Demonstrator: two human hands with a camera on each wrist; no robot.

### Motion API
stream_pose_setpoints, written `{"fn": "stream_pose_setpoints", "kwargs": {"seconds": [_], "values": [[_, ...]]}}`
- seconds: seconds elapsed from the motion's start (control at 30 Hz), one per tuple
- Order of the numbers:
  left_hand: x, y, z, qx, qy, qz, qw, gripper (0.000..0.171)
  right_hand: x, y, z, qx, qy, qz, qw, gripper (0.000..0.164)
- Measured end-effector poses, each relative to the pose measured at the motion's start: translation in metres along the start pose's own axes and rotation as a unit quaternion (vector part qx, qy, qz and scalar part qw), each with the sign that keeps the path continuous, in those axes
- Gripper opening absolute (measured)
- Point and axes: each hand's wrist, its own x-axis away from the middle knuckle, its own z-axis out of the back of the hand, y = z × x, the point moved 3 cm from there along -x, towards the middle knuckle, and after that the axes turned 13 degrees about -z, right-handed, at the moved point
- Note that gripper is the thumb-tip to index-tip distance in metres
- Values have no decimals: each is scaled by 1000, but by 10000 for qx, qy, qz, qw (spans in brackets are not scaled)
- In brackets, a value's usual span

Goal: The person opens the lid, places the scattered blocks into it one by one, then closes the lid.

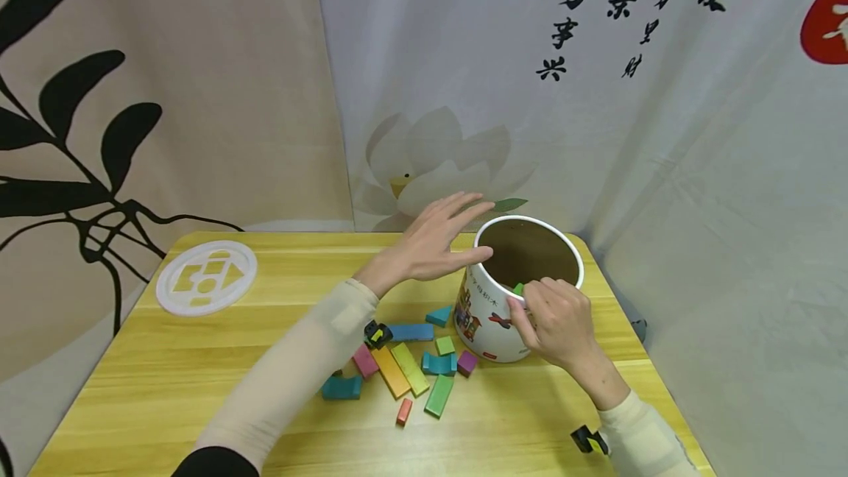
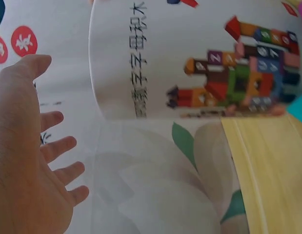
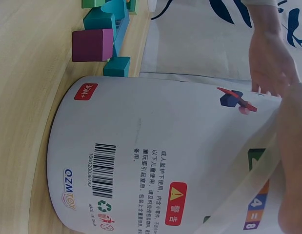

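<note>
Head view | tub (image 1: 490, 322): green piece (image 1: 518, 289) inside | left fingers (image 1: 472, 216) spread | right fingers (image 1: 555, 290) pinching rim (image 1: 528, 218)

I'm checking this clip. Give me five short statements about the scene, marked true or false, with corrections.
1. The right hand is at the near rim of the white bucket. True.
2. The left hand is clenched into a fist. False: the left hand is open, fingers extended.
3. The white lid with cut-outs covers the bucket. False: the lid lies on the left part of the table, and the bucket's mouth is uncovered.
4. The right wrist view shows a barcode on the bucket. True.
5. The red block is inside the bucket. False: it lies on the table.
</note>
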Motion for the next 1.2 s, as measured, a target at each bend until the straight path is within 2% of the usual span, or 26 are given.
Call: {"fn": "stream_pose_setpoints", "kwargs": {"seconds": [0.2,0.4,0.6,0.8,1.0,1.2], "values": [[27,-12,1,-108,114,32,9999,76,1,0,0,-2,-11,-52,10000,44],[52,-23,-11,-8,-33,260,9997,76,0,0,0,-16,12,-50,10000,44],[71,-29,-37,71,-205,371,9991,77,0,0,0,-3,-9,-66,10000,44],[84,-29,-67,253,-779,658,9945,83,1,1,0,-1,-16,-63,10000,43],[91,-29,-95,435,-1135,851,9889,82,0,1,0,14,-38,-71,10000,42],[92,-29,-114,447,-1430,1004,9836,82,0,1,1,11,-35,-71,10000,42]]}}
